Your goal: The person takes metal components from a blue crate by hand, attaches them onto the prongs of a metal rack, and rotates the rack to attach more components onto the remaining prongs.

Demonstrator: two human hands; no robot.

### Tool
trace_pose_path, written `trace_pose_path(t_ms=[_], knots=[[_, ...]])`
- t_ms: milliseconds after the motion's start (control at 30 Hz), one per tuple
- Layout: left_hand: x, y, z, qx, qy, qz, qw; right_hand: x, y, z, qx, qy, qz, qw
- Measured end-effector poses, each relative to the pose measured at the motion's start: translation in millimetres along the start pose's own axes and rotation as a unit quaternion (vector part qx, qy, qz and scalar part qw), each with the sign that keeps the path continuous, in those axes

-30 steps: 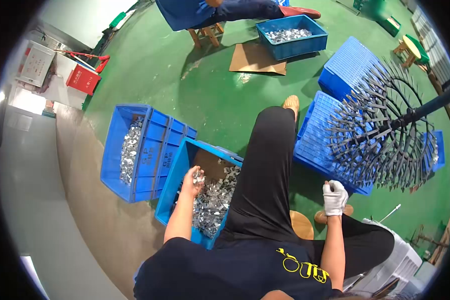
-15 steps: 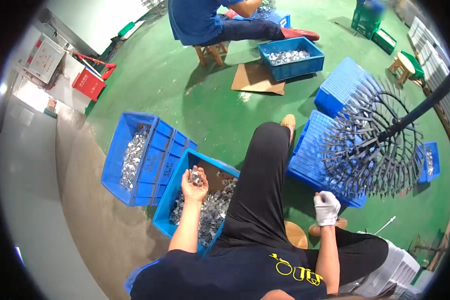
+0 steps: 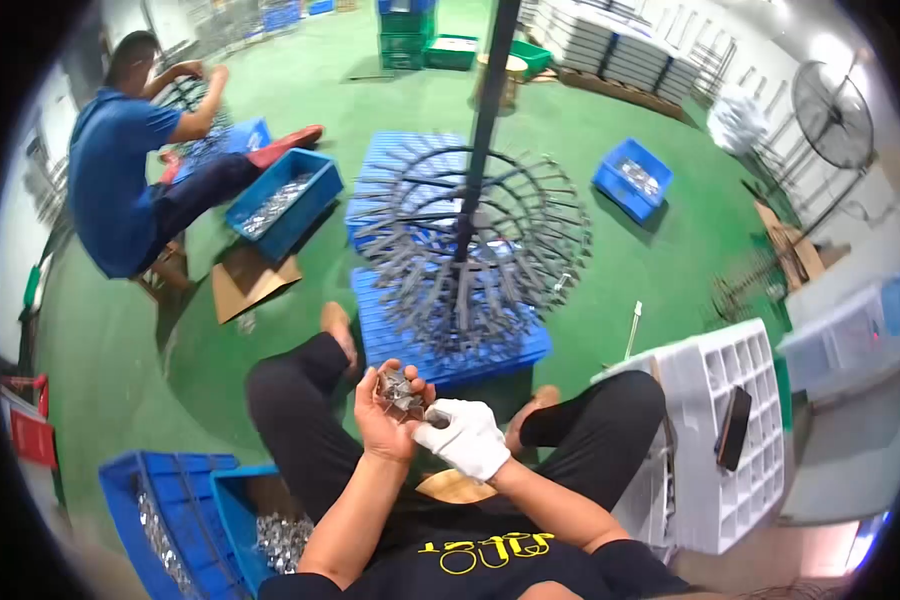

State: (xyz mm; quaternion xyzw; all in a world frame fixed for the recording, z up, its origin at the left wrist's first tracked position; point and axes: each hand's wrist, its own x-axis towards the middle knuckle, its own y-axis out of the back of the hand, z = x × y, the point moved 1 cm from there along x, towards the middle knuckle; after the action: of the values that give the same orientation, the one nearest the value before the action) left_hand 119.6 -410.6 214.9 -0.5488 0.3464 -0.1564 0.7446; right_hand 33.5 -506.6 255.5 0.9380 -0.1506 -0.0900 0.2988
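My bare left hand (image 3: 385, 430) is palm up in front of my lap, its fingers curled round a handful of small shiny bent metal pieces (image 3: 402, 394). Against its palm side, my right hand (image 3: 467, 440) in a white glove has thumb and fingers pinched together at the edge of the handful. A small metal piece seems to be in that pinch, mostly hidden by the glove. Beyond my hands stands a round dark metal rack (image 3: 435, 290) with rings of many prongs on a black upright pole (image 3: 485, 120).
Blue bins (image 3: 232, 500) of metal pieces stand at my lower left. Blue crates (image 3: 390, 345) lie under the rack. A white compartment tray (image 3: 712, 375) carrying a phone (image 3: 734, 428) is at right. A seated person (image 3: 120, 180) works at left beside another bin (image 3: 320, 185).
My view has turned to the right. My left hand has moved from over the bin to my lap with the metal pieces, and my gloved right hand has come to meet it.
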Motion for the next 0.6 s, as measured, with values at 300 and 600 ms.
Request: trace_pose_path(t_ms=[300,600], knots=[[14,31,-40,0.032,0.023,0.054,0.998,-13,-23,78,0.3,-0.197,-0.009,0.933],[42,104,-38,0.161,0.13,0.165,0.964,0,7,68,-0.056,-0.056,0.038,0.996]])
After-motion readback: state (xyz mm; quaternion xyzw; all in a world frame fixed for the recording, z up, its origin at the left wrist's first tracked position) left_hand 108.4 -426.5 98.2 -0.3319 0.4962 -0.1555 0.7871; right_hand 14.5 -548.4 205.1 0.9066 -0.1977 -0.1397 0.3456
